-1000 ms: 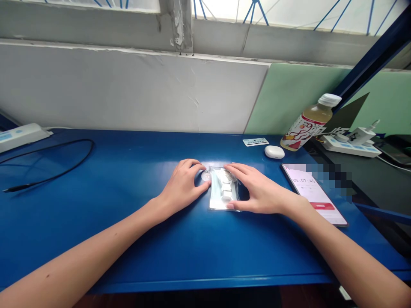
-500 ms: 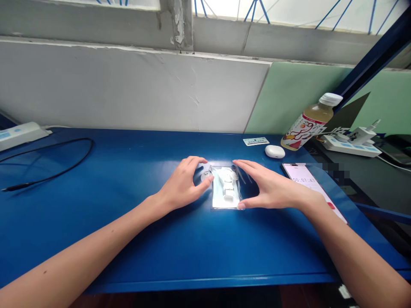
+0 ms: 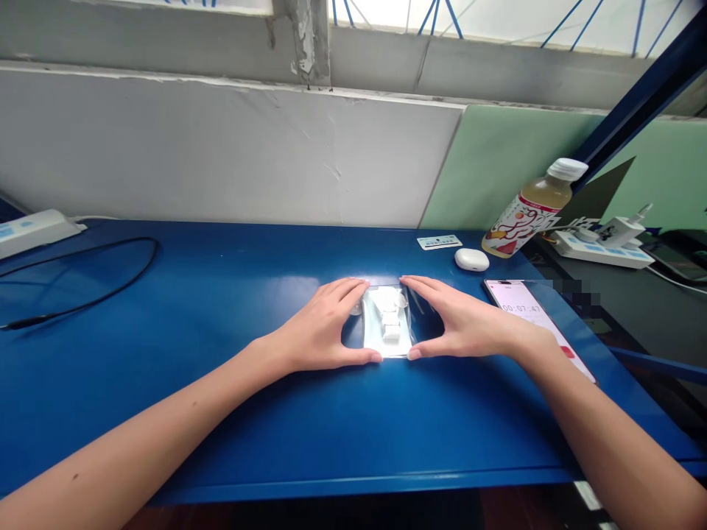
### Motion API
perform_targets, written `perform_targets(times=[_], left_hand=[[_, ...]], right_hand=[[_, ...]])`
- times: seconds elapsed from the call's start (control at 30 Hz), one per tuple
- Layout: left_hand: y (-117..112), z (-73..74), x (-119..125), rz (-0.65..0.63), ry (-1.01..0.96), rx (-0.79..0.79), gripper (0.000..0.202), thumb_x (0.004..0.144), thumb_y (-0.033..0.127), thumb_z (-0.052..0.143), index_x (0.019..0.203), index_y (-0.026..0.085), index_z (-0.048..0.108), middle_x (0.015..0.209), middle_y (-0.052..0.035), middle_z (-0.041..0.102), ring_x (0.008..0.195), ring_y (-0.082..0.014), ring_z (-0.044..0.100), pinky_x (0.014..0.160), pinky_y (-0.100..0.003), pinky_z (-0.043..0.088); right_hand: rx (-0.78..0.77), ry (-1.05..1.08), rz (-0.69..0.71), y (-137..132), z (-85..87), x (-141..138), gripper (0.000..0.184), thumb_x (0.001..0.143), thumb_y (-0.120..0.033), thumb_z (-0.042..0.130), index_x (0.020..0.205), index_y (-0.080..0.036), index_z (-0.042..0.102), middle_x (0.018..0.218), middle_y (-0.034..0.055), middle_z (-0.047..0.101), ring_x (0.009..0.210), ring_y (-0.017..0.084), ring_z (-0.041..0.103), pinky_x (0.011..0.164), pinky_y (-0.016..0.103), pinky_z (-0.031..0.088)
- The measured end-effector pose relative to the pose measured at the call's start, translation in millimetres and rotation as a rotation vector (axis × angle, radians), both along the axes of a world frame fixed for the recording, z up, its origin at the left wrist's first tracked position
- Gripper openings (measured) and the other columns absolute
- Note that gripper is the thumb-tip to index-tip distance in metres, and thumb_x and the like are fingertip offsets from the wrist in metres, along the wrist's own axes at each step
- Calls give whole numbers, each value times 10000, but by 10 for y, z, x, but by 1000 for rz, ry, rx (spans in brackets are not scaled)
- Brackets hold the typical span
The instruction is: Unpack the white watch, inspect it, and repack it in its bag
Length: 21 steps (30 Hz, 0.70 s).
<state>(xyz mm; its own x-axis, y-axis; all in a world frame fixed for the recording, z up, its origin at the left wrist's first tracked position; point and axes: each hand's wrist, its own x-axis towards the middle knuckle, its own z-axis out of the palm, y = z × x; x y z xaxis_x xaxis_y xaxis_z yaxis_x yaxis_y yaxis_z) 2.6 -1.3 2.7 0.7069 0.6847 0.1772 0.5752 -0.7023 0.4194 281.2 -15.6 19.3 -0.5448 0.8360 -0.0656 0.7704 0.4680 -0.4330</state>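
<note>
A small clear plastic bag [image 3: 387, 327] with white parts inside lies flat on the blue table [image 3: 221, 309], in the middle. My left hand [image 3: 325, 327] frames the bag's left side, thumb at its near left corner and fingers at its far left corner. On the bag's right side my right hand [image 3: 464, 324] does the same, its thumb tip at the near right corner. Both hands have their fingers spread and rest against the bag's edges without lifting it. A small round clear piece [image 3: 356, 308] peeks out beside my left fingers.
To the right lies a phone [image 3: 530, 316] showing a running timer. Behind it are a white earbud case [image 3: 471, 259], a small label card [image 3: 440, 241] and a drink bottle [image 3: 530, 210]. Power strips sit far right [image 3: 599, 250] and far left [image 3: 30, 230]; a black cable [image 3: 99, 283] loops at left.
My left hand has opened out from a curled pose over the round piece and moved its thumb down to the bag's near left corner. My right hand lifted off the bag to its right edge.
</note>
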Motion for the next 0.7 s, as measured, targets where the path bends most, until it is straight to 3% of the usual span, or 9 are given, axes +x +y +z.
perform_targets(times=[0.17, 0.4, 0.6, 0.7], left_hand=[[-15, -2, 7, 5, -18, 4, 944, 750, 638, 722, 1479, 144, 380, 1496, -215, 432, 1379, -412, 394, 1110, -554, 354], [-9, 7, 0, 12, 25, -25, 976, 758, 674, 688, 1496, 128, 357, 1523, -214, 395, 1395, -415, 364, 1120, -553, 347], [3, 5, -29, 8, 58, -44, 989, 791, 671, 655, 1532, 125, 290, 1566, -202, 333, 1439, -396, 300, 1141, -536, 330], [2, 27, -35, 11, 80, -39, 933, 838, 617, 624, 1540, 122, 260, 1582, -203, 301, 1451, -383, 285, 1141, -535, 332]], right_hand=[[0, -25, 0, -4, 19, -38, 1120, 689, -700, 706, 1553, -133, 274, 1591, 188, 315, 1434, 393, 337, 1151, 519, 360], [-38, -11, -7, -1, 55, -31, 1115, 701, -704, 692, 1567, -168, 239, 1608, 157, 293, 1443, 385, 328, 1151, 515, 362], [-13, -39, -13, 9, 53, -4, 993, 773, -684, 636, 1542, -148, 305, 1611, 154, 292, 1446, 363, 333, 1164, 491, 351], [51, -36, -42, 29, 45, 10, 805, 823, -628, 616, 1457, -161, 445, 1557, 160, 388, 1398, 351, 416, 1130, 476, 398]])
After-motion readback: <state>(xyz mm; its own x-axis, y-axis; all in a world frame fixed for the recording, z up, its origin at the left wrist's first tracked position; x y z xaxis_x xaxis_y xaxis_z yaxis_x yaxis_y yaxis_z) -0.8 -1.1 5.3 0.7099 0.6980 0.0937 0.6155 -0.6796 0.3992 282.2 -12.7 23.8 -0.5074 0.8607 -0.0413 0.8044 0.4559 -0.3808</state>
